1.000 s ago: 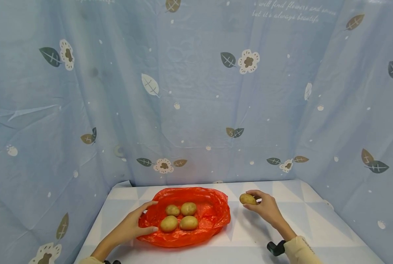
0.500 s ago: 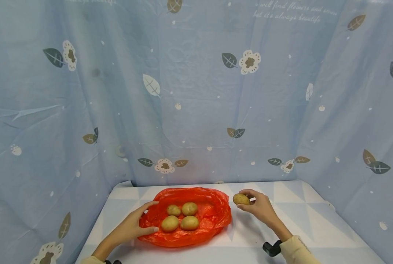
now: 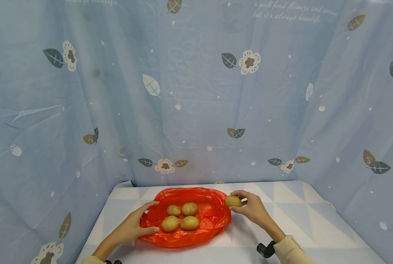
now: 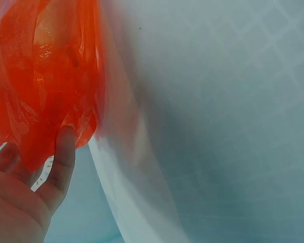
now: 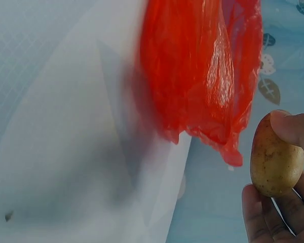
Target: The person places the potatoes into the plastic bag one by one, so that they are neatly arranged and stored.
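Note:
A red plastic bag point(image 3: 213, 227) lies spread open on the table, with several potatoes point(image 3: 189, 223) inside. My left hand point(image 3: 128, 227) holds the bag's left side, thumb at the near side and fingers at the far side. In the left wrist view, a fold of the bag sits between the thumb point(image 4: 65, 157) and fingers. My right hand point(image 3: 252, 209) pinches another potato point(image 3: 233, 201) between thumb and fingertips, at the bag's right rim. The right wrist view shows this potato point(image 5: 274, 159) apart from the bag's edge point(image 5: 202, 91), beyond the table edge in that view.
The table point(image 3: 298, 220) has a white and pale blue triangle-patterned cover. Blue curtains point(image 3: 196, 110) with leaves and flowers stand behind it and on both sides. A black wrist device point(image 3: 265, 250) is at the right sleeve point(image 3: 292, 249).
My right hand has moved left with the potato, from right of the bag to its right rim. The left hand and the potatoes in the bag stay in place.

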`<state>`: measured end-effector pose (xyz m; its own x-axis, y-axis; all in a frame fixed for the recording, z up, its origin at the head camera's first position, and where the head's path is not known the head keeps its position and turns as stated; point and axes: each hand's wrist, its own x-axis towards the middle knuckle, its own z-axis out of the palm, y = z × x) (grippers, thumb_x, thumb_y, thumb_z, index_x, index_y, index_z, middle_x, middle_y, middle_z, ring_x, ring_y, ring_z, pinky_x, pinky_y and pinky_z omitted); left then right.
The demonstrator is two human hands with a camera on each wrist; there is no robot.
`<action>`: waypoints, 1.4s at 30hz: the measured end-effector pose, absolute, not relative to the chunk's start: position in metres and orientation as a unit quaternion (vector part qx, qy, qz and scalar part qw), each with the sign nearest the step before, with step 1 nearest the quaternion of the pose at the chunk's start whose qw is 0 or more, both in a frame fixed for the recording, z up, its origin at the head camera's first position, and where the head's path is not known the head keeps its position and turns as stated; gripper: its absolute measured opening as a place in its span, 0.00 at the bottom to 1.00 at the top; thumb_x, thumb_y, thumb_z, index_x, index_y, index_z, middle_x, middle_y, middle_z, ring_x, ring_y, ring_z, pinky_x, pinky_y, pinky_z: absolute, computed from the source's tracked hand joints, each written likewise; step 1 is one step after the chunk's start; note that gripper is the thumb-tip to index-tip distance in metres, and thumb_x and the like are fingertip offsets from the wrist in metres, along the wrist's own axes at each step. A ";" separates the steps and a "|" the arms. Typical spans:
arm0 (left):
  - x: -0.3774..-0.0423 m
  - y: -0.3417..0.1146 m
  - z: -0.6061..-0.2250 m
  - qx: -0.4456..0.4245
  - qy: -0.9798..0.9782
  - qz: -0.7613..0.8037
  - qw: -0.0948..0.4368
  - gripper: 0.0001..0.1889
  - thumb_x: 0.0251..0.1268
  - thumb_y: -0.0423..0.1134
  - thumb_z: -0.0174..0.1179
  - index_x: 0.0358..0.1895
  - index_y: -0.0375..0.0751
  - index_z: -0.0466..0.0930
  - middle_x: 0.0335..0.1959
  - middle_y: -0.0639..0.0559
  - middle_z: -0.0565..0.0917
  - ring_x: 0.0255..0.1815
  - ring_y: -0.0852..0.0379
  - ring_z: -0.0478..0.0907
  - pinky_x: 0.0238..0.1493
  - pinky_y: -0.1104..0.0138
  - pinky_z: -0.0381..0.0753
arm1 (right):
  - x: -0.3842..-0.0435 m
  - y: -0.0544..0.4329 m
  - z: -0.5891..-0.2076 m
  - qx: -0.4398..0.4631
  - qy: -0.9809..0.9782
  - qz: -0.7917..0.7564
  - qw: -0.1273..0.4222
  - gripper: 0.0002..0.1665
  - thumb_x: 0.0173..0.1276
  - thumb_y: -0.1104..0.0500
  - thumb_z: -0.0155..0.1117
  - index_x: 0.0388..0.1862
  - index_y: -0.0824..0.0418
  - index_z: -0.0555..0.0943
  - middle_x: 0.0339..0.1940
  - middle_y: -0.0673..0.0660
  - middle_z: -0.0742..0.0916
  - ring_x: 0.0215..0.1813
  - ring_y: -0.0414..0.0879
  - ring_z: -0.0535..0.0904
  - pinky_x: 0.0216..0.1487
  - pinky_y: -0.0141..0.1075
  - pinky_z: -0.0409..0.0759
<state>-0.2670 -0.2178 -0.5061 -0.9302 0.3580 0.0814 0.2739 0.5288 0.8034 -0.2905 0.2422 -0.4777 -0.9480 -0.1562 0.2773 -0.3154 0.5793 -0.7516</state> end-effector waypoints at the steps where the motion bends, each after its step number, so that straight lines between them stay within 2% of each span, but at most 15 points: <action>1: -0.267 -0.218 -0.506 0.182 0.873 0.450 0.046 0.44 0.56 0.52 0.78 0.76 0.54 0.66 0.71 0.42 0.72 0.63 0.41 0.76 0.57 0.44 0.82 | -0.291 0.241 -0.478 0.138 -0.882 0.440 0.091 0.29 0.53 0.57 0.85 0.55 0.54 0.86 0.46 0.51 0.89 0.40 0.44 0.86 0.40 0.32 0.85; 8: -0.266 -0.218 -0.505 0.178 0.876 0.446 0.045 0.44 0.56 0.52 0.78 0.76 0.54 0.66 0.71 0.41 0.72 0.64 0.40 0.75 0.58 0.43 0.81 | -0.290 0.232 -0.479 0.152 -0.883 0.436 0.088 0.27 0.52 0.55 0.86 0.52 0.50 0.86 0.43 0.47 0.88 0.39 0.43 0.85 0.40 0.32 0.85; 16: -0.265 -0.216 -0.505 0.174 0.878 0.444 0.045 0.45 0.55 0.52 0.78 0.76 0.52 0.67 0.72 0.41 0.72 0.68 0.36 0.72 0.60 0.40 0.78 | -0.290 0.220 -0.483 0.180 -0.884 0.421 0.092 0.28 0.54 0.54 0.85 0.53 0.55 0.86 0.42 0.48 0.88 0.39 0.44 0.84 0.41 0.33 0.85; 25: -0.266 -0.214 -0.505 0.173 0.879 0.442 0.051 0.45 0.55 0.52 0.78 0.76 0.52 0.66 0.72 0.40 0.72 0.66 0.37 0.73 0.58 0.42 0.81 | -0.291 0.204 -0.483 0.193 -0.885 0.418 0.072 0.25 0.56 0.53 0.84 0.53 0.54 0.86 0.46 0.48 0.87 0.43 0.47 0.83 0.43 0.33 0.84; 32: -0.267 -0.213 -0.502 0.173 0.878 0.443 0.050 0.45 0.55 0.53 0.78 0.76 0.54 0.66 0.72 0.41 0.71 0.67 0.37 0.72 0.58 0.41 0.80 | -0.292 0.194 -0.484 0.197 -0.887 0.412 0.062 0.25 0.55 0.52 0.84 0.52 0.49 0.86 0.46 0.45 0.87 0.44 0.44 0.81 0.44 0.35 0.83; 42: -0.266 -0.212 -0.501 0.171 0.878 0.445 0.053 0.45 0.55 0.52 0.78 0.76 0.52 0.66 0.71 0.40 0.72 0.64 0.39 0.75 0.56 0.44 0.83 | -0.298 0.181 -0.495 0.213 -0.885 0.412 0.046 0.26 0.55 0.51 0.84 0.53 0.49 0.86 0.46 0.45 0.87 0.43 0.44 0.81 0.43 0.35 0.83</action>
